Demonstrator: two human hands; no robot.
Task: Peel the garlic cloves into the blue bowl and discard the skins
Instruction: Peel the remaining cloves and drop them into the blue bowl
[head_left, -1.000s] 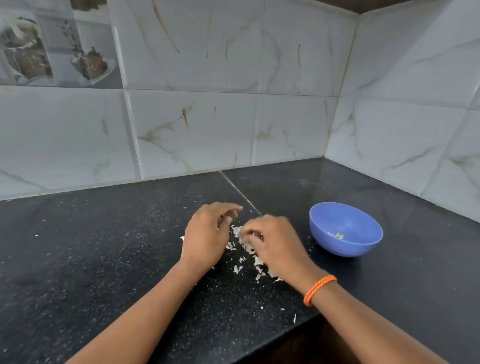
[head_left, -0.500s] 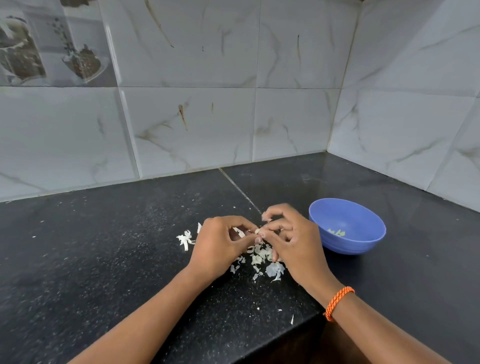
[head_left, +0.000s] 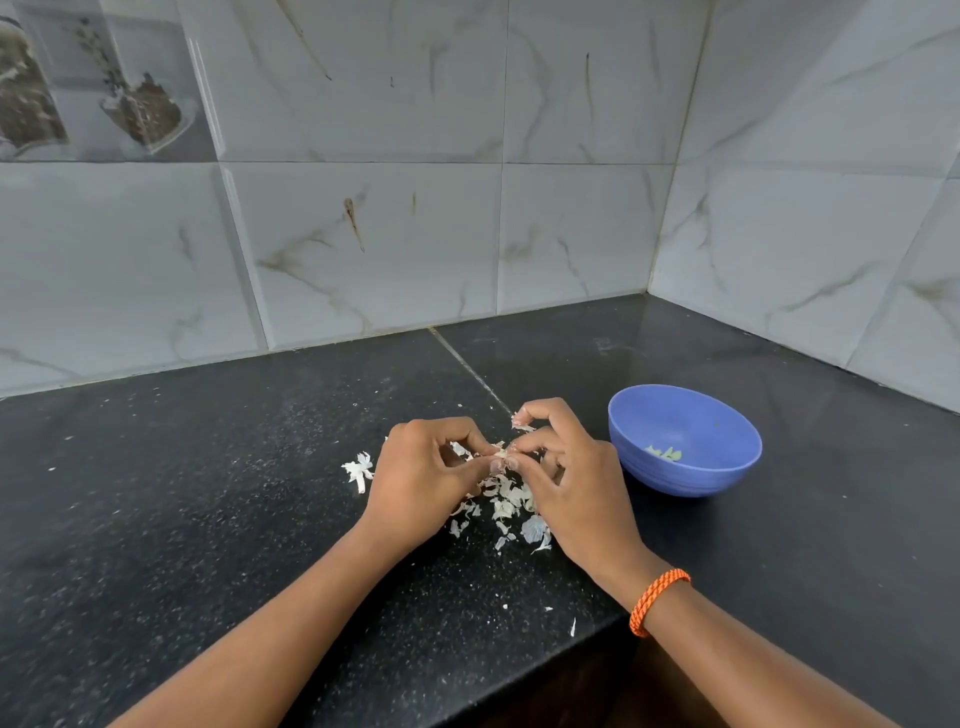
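Grip: your left hand and right hand meet fingertip to fingertip above the counter, both pinching one garlic clove. Fingers of both hands are curled in around it. Left thumb and forefinger close on it from the left; right thumb and forefinger close on it from the right.

Clove: small, pale cream, mostly hidden by your fingertips. A papery flap of skin shows at its top. How much skin is on it cannot be told at this size.

Second piece: a pale scrap sits at the tips of your raised right fingers, just above the pinch. Skin or clove, cannot tell.

Below the hands: loose garlic skins lie scattered on the black counter, directly under and toward you from the grip. White, thin, curled flakes, largest piece near your right wrist. One separate tuft of skin lies just left of your left hand. A few tiny flecks lie near the counter's front edge.

Right of the hands: blue bowl, near your right hand but apart from it, upright on the counter. A few small pale greenish-yellow bits lie in its bottom.

Right wrist: orange braided band.

Surround: grey marbled wall tiles meeting in a corner behind the bowl.
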